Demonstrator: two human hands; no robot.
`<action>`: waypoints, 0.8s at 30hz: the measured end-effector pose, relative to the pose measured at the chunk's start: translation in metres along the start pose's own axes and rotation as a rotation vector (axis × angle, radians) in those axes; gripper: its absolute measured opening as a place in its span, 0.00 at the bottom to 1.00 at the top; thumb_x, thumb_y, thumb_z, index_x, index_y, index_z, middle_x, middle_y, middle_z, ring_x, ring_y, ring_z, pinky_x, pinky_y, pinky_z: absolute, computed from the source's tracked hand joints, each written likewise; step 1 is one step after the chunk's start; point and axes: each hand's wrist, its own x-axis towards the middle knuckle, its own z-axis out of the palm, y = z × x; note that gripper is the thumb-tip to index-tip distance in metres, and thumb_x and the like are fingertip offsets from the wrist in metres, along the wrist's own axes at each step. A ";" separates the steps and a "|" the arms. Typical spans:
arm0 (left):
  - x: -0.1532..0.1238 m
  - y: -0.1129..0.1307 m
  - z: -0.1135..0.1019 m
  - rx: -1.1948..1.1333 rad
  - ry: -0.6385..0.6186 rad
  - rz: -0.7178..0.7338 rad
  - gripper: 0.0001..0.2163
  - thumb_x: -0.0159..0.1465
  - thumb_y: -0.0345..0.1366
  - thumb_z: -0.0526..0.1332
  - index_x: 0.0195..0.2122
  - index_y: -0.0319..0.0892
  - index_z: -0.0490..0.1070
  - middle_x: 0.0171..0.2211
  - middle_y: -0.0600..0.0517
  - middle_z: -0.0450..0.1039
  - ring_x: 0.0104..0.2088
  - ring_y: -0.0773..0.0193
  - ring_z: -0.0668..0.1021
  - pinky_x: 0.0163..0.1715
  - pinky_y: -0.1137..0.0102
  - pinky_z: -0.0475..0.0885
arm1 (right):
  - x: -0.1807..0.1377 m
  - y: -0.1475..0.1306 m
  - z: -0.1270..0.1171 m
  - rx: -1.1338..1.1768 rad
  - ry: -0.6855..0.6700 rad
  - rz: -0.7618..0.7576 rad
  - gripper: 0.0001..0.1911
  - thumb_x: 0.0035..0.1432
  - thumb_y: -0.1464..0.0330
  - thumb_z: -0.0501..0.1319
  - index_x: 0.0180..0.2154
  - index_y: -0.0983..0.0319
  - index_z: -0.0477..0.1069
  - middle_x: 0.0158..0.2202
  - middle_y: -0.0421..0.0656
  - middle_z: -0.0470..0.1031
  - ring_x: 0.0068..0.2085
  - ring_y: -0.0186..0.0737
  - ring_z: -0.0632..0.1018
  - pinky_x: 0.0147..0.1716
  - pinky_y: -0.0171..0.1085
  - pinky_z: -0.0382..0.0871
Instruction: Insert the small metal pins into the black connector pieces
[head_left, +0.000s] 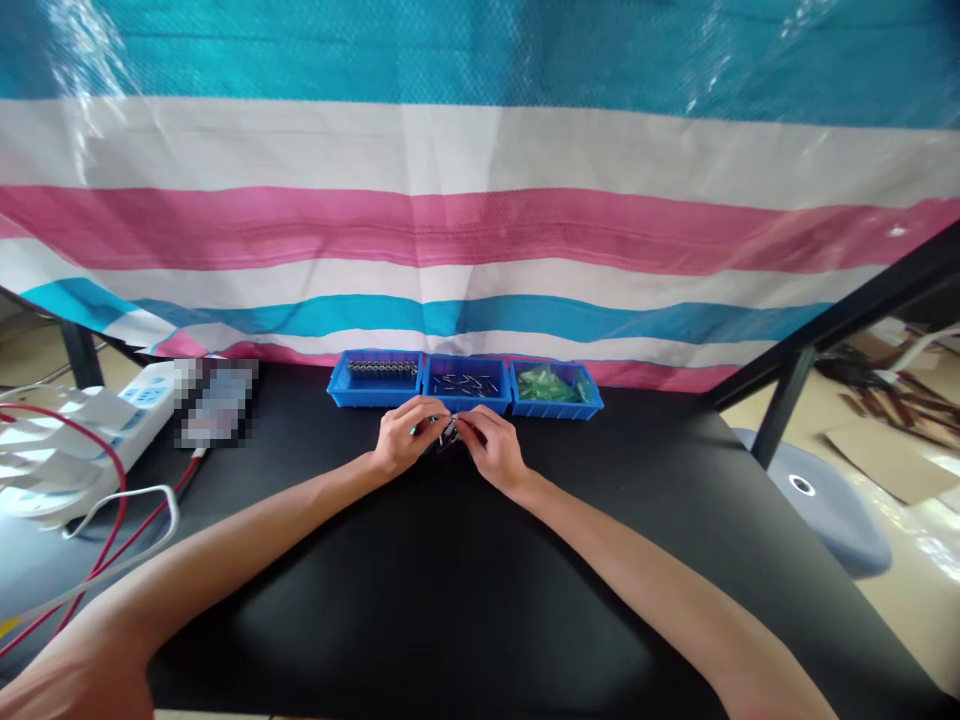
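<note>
I see both hands meeting just short of the far edge of the table, near its middle. The left hand has its fingers curled in tight, thumb and forefinger pinched onto a small metal part. The right hand is closed the same way, its fingertips on the other side of that part, so the two grips touch across it. The part sits low over the tabletop between the fingertips, right in front of the middle bin. It is too small and too covered by fingers for me to tell its shape, or whether it rests on the table. Three blue bins stand side by side along the far edge. The left bin has a row of dark pieces, the middle one has thin loose pins, and the right bin has green pieces, none of them clear enough to name. At the left edge lie a white power strip, a blurred-out patch and a red cable, partly cut off by the frame. A striped tarp hangs behind the table, and a grey stool shows past the right edge.
</note>
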 end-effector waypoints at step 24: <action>-0.002 -0.006 0.000 -0.008 0.026 -0.033 0.08 0.65 0.35 0.58 0.44 0.41 0.73 0.34 0.49 0.76 0.30 0.68 0.77 0.33 0.74 0.73 | -0.001 -0.005 -0.004 0.043 0.033 0.019 0.11 0.65 0.70 0.53 0.47 0.60 0.70 0.36 0.45 0.73 0.32 0.36 0.74 0.34 0.36 0.71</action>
